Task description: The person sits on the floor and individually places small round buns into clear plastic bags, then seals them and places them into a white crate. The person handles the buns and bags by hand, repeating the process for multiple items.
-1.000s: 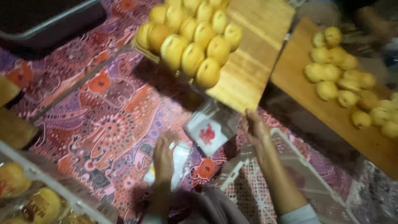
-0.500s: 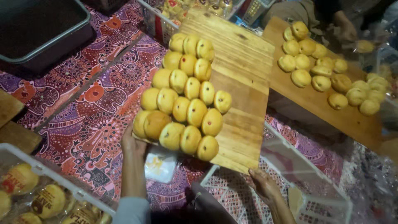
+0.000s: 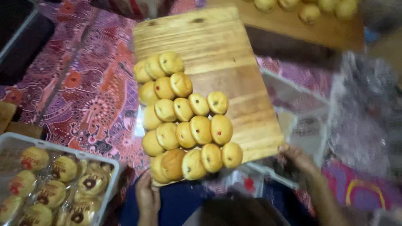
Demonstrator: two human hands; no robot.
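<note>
A wooden board (image 3: 217, 54) carries several round golden buns (image 3: 184, 125) crowded on its near left part. My left hand (image 3: 147, 194) is at the board's near left corner, under the edge by the buns. My right hand (image 3: 299, 159) is at the near right corner, fingers curled by the edge. Whether either hand grips the board is hard to tell through the blur. A small clear packet with a red mark (image 3: 247, 184) lies below the board between my hands.
A white tray (image 3: 109, 175) of plastic-wrapped buns sits at bottom left. A second wooden board (image 3: 318, 25) with more buns lies at top right. A patterned red cloth (image 3: 83, 96) covers the surface. Clear plastic sheets (image 3: 364, 113) lie at right, a dark tray (image 3: 21, 46) at top left.
The board of buns has shifted closer and toward the centre. My hands have moved from the small packet to the board's near corners. The view has swung right.
</note>
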